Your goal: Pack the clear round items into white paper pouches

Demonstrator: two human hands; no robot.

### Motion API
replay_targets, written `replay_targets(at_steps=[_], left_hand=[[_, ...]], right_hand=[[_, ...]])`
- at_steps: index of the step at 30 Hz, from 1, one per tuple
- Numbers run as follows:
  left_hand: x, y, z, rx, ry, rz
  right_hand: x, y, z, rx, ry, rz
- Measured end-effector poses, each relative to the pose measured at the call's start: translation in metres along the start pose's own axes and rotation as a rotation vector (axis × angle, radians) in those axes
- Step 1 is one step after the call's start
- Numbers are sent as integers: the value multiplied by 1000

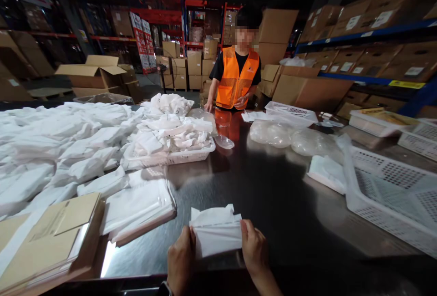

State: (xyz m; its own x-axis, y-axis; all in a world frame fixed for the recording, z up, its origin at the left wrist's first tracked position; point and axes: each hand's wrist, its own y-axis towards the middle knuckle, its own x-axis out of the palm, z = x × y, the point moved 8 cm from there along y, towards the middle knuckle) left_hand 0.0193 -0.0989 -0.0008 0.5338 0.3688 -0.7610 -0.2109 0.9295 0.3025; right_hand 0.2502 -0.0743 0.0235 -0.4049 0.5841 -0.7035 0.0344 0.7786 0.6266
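Between my hands, over the near edge of the dark metal table (259,196), is a white plastic mailing bag (216,237) with a thin printed line across it and a loose, ragged upper edge. My left hand (181,255) grips its left side, thumb on top. On the right side, my right hand (254,246) pinches it between thumb and fingers. Whether anything lies inside the bag is hidden. Left of my left hand lies a neat stack of flat white bags (139,205), and beside that a stack of flat brown cardboard (51,232).
A large heap of filled white bags (68,141) covers the left side. A white basket (174,157) is piled with more. At right stand an empty perforated basket (385,196), a white packet (327,173) and clear plastic bags (273,133). A person in an orange vest (235,77) stands opposite.
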Motion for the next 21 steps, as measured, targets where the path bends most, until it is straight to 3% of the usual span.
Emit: replay_targets(at_steps=[5,8,11,14,17,20,21], left_hand=[[-11,-4,2,69,-66,124],[-16,-2,1,84,-163,143],[-16,6,11,161,-308,-32],[-6,9,29,242,-458,-380],[3,7,28,249,-504,-532],[16,3,7,193,-499,-519],[21,0,-1,170,-492,-521]], right_hand=[[-5,2,7,130,189,-1],[3,7,14,239,307,-132],[13,12,17,283,381,-301],[13,13,15,257,350,-408],[-8,17,5,147,276,-255],[-39,16,-6,7,275,71],[-44,15,-7,-10,287,125]])
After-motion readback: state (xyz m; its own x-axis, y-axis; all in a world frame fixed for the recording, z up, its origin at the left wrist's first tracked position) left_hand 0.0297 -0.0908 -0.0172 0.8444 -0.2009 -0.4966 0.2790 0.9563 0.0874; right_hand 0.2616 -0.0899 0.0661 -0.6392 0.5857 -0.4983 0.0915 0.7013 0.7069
